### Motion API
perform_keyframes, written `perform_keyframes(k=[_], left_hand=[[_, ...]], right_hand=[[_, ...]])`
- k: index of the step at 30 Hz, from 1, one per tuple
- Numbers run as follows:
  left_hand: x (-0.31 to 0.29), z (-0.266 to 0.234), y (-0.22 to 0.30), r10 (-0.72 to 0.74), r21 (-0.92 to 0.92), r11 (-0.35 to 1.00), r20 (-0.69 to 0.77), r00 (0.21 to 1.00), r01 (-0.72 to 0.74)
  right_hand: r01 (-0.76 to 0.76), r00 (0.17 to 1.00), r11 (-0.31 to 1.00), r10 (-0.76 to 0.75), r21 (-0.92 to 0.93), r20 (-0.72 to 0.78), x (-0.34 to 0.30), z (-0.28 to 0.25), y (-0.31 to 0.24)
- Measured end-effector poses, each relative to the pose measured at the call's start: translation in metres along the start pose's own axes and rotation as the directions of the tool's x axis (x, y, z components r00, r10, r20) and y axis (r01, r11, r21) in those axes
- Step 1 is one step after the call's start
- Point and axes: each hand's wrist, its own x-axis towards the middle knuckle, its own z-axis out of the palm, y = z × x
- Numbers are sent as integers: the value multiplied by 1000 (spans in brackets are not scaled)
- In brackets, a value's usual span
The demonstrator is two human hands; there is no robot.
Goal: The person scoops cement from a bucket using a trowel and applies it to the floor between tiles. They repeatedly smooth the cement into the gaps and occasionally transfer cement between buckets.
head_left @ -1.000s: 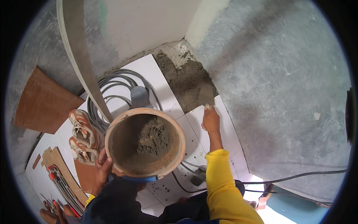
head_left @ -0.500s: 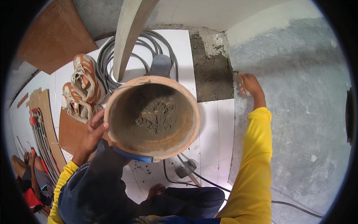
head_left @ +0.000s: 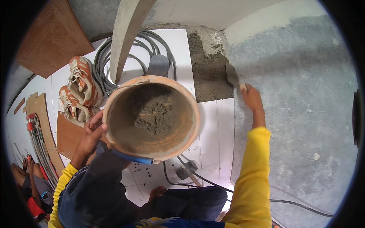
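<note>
wall (head_left: 300,125), trowel (head_left: 231,76) in right hand (head_left: 252,98)

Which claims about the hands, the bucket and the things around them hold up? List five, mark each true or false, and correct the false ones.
1. The left hand touches the bucket. True.
2. The right hand is empty. False: it holds a trowel.
3. The bucket is filled to the brim. False: the mortar in it lies well below the rim.
4. A mallet lies on the white tiles. True.
5. The shoes sit to the right of the coiled cable. False: they sit to its left.
</note>
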Motion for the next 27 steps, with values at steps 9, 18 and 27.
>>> perform_keyframes(k=[9, 18, 27], left_hand=[[-1, 3, 3, -19, 5, 1000, -15, 1000, 20], [0, 2, 0, 9, -7, 1000, -17, 1000, -9], [-2, 2, -4, 82, -99, 992, -14, 997, -83]], right_hand=[[19, 987, 966, 23, -256, 158, 37, -14, -34], [-334, 932, 866, 242, 373, 271, -36, -9, -2], [-433, 901, 726, 371, 533, 227, -127, 33, 8]])
